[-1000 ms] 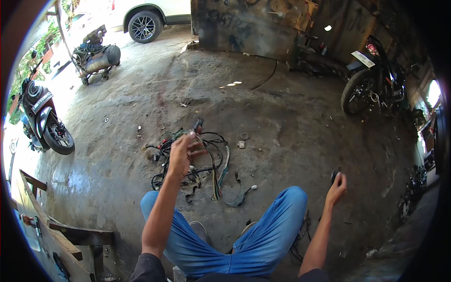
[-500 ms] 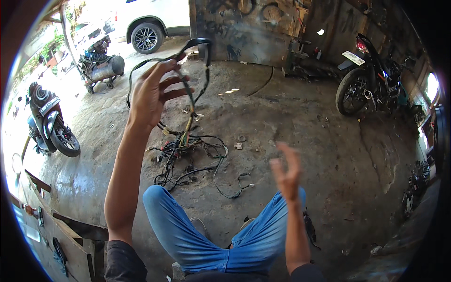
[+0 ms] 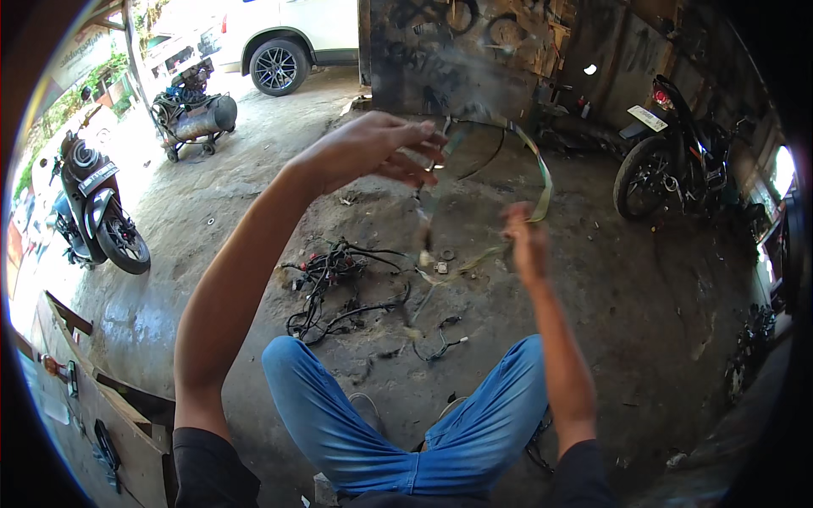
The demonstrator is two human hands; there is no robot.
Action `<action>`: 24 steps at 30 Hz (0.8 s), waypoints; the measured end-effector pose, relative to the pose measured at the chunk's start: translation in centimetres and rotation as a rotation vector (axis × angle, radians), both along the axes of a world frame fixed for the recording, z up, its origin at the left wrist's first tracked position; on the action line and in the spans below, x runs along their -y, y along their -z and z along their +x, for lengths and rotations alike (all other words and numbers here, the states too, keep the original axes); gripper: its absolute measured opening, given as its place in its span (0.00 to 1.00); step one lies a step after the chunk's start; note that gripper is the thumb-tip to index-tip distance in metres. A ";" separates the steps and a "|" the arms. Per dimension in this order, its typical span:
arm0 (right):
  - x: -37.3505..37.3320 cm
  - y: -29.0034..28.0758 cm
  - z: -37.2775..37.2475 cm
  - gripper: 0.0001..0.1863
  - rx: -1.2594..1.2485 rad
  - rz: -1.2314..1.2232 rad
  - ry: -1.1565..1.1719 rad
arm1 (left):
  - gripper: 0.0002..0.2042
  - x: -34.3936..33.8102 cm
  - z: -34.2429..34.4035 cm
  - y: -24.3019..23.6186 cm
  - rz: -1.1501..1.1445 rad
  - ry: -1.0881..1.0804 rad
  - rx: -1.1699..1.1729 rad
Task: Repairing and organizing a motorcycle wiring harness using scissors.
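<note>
A loop of wiring harness (image 3: 542, 165), blurred by motion, hangs in the air in front of me. My left hand (image 3: 368, 152) is raised at its left side, fingers curled around strands that dangle below them. On the right, my right hand (image 3: 528, 241) pinches the yellowish lower end of the loop. Loose wire tails with a pale connector trail beneath, close above the floor. A second tangle of black wiring (image 3: 334, 267) lies on the concrete ahead of my knees, with a thin branch (image 3: 439, 343) reaching toward my right knee.
Around me spreads a stained concrete floor (image 3: 644, 339). A scooter (image 3: 106, 203) and an air compressor (image 3: 199, 118) stand at left, a white car (image 3: 330, 34) behind. A motorcycle (image 3: 669, 161) is parked at far right. Near my left elbow is a wooden bench (image 3: 110, 415).
The raised harness has moved right, away from the floor tangle, and swung into a wider loop. My left hand shifted right; my right hand rose and took hold of the loop's end.
</note>
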State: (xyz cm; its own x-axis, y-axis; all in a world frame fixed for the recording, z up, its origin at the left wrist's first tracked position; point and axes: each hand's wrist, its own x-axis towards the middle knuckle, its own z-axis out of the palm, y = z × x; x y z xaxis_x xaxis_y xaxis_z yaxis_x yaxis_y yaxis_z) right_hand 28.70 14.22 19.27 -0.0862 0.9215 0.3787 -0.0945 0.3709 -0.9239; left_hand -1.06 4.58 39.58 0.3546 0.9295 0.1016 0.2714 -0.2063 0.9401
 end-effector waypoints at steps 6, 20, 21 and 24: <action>-5.2 -1.3 21.5 0.18 -0.439 -0.260 0.122 | 0.22 -3.2 -4.5 10.7 -0.119 -0.208 -0.060; -6.1 -6.2 31.4 0.26 -0.469 -0.282 0.152 | 0.46 -6.2 -2.9 41.9 0.071 -0.250 -0.870; -6.4 -6.8 31.4 0.26 -0.500 -0.261 0.126 | 0.46 -6.5 -1.8 43.0 0.100 -0.280 -0.909; -7.2 -6.1 32.1 0.24 -0.511 -0.180 0.042 | 0.44 -7.3 0.2 45.2 0.132 -0.303 -0.948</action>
State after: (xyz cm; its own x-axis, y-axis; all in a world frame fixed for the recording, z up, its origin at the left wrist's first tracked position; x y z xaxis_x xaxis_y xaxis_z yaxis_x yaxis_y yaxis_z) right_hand 60.84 21.43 25.40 0.1058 0.9744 0.1984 -0.5368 0.2239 -0.8134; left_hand -0.82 11.89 -5.64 0.0929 0.9956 0.0089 0.9547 -0.0916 0.2830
